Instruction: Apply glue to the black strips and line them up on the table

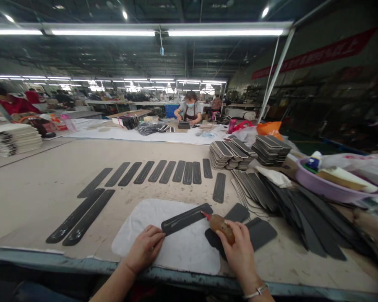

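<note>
My right hand (239,247) is wrapped round a brownish glue bottle (222,228). The bottle's red nozzle points left and touches or hovers over the right end of a dark strip (187,219), which has a shiny wet line along it. My left hand (148,245) pinches the strip's left end with its fingers together. Beneath the strip is a white rounded sheet (138,218). More dark pieces (259,235) lie partly under and beside the bottle and my right hand.
Shiny dark strips (159,171) form a row across the table, with two longer ones (88,218) at left. Stacked pieces (231,153), fanned black pieces (302,214) and a purple basin (327,184) are at right. A person (190,111) works opposite.
</note>
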{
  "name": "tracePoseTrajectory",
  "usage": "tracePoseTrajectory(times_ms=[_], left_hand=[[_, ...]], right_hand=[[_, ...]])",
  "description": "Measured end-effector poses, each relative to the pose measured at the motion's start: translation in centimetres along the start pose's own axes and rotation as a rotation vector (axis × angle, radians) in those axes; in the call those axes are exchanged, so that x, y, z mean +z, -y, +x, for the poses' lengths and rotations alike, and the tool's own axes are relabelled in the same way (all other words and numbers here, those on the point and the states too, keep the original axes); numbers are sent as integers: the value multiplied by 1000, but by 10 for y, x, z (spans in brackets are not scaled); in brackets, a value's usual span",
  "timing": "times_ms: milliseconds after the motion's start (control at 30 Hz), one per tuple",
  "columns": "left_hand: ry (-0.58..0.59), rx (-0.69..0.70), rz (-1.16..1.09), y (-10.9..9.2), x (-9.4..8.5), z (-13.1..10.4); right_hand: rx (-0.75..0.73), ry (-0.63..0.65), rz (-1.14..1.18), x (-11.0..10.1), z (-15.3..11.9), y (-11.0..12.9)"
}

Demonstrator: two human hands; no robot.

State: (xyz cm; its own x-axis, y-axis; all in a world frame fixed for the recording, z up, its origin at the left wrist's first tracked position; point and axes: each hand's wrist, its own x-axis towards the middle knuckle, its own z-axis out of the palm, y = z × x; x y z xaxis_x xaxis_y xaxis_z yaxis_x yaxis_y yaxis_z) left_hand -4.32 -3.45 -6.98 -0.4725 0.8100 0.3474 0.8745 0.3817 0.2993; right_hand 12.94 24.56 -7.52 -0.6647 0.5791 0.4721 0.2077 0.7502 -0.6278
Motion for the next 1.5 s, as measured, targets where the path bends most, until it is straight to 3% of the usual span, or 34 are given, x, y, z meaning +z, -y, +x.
tracePoseTrajectory(times_ms=[133, 300, 400, 567, 900, 1067, 1200, 1500], left_hand=[[25, -2, -2, 0, 1, 0], [24, -7, -2, 1, 2, -1], [26, -8, -3, 1, 3, -2], [22, -3, 4, 1, 3, -1], [11, 35, 8, 5, 5, -1], [-73, 61, 64, 7, 6, -1], [-62, 76, 53, 4, 4, 1], [-22, 48, 14, 8, 7, -1]], right_hand=[[-21, 35, 102, 3, -10, 22], [-65, 181, 229, 14, -29, 62], [-72, 230, 254, 18, -34, 71], [-36, 228, 219, 13, -30, 53], [20, -47, 14, -12, 1, -13], [39, -62, -9, -10, 18, -20], [64, -30, -3, -6, 23, -22], [73, -62, -1, -18, 1, -14]])
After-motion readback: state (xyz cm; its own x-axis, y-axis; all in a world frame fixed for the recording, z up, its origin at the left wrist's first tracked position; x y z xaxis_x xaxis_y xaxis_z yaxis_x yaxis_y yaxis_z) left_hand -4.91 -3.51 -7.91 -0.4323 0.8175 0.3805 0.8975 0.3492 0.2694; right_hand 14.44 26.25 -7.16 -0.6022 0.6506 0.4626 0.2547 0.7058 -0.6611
